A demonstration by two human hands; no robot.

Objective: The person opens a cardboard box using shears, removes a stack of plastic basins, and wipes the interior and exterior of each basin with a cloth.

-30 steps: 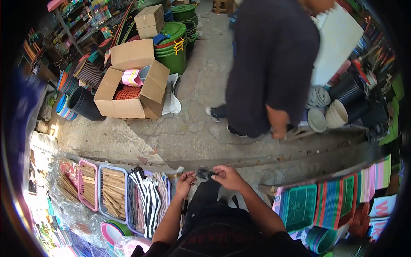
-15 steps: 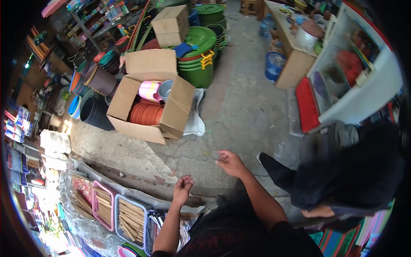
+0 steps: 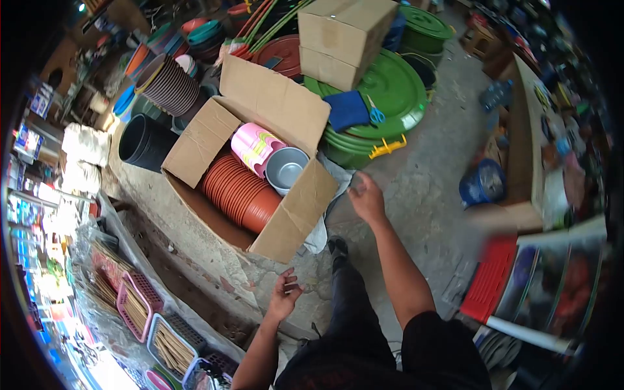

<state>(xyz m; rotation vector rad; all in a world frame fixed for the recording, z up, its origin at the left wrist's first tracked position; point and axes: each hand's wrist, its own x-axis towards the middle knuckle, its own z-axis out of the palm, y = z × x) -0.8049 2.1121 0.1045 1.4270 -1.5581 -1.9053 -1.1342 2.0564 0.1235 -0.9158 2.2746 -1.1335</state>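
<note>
In front of me stands an open cardboard box (image 3: 296, 224) with its flaps folded out. It holds a long stack of terracotta-coloured plastic pots (image 3: 237, 192), pink patterned pots (image 3: 255, 148) and a grey pot (image 3: 286, 169). My right hand (image 3: 368, 198) is in the air near the box's right flap, its fingers loosely bent and apart, with nothing in them. Lower down, my left hand (image 3: 284, 296) hovers close to the box's near corner. It too is empty, with half-curled fingers spread.
Behind the box, a large green lidded tub (image 3: 390, 91) carries stacked cartons (image 3: 344, 39), a blue cloth (image 3: 348, 110) and scissors (image 3: 376, 114). Black buckets (image 3: 146, 143) stand to the left. Baskets of sticks (image 3: 172, 351) line the lower left. A blue bucket (image 3: 482, 182) is at right.
I have come closer to the box, and my view has turned. My right hand has moved forward toward the box's right side. The person in dark clothing at right has left the view.
</note>
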